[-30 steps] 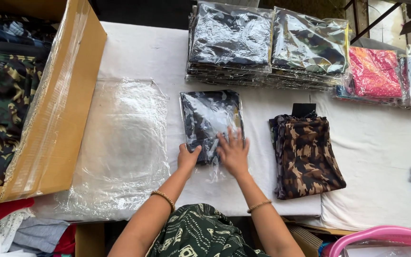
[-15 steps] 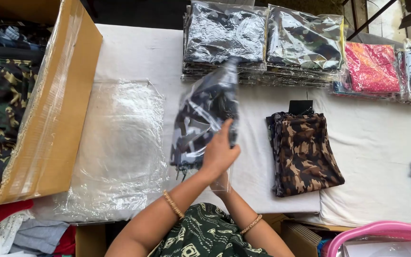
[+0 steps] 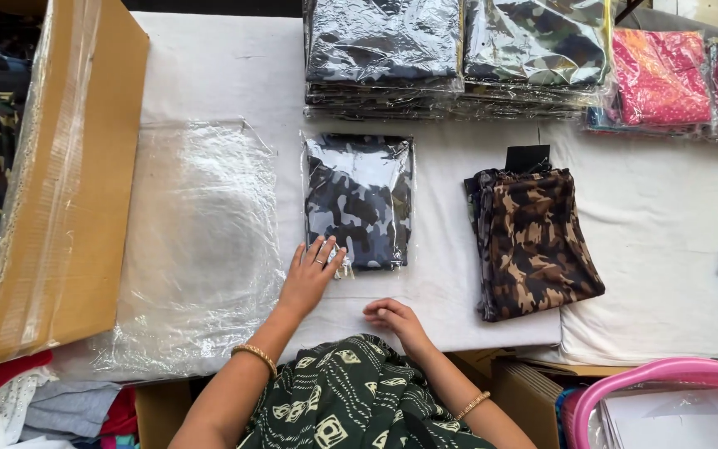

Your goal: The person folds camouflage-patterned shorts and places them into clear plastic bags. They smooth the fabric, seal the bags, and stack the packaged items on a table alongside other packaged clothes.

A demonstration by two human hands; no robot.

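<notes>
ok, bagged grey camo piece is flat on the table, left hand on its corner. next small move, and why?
Probably slide the bagged grey camo garment up toward the bagged stacks at the table's far edge. It lies flat inside its clear bag, the left hand rests on its lower left corner, and the right hand sits loosely curled on the table, holding nothing.

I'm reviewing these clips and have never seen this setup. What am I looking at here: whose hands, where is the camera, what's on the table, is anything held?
No machine: a person wears a head camera looking down at their own bare hands. The left hand lies flat on the near edge of a bagged blue-grey camouflage garment. The right hand rests loosely curled on the white table, holding nothing. Alongside lie empty clear plastic bags, an unbagged brown camouflage garment, stacks of bagged garments at the far edge, and a cardboard box.
</notes>
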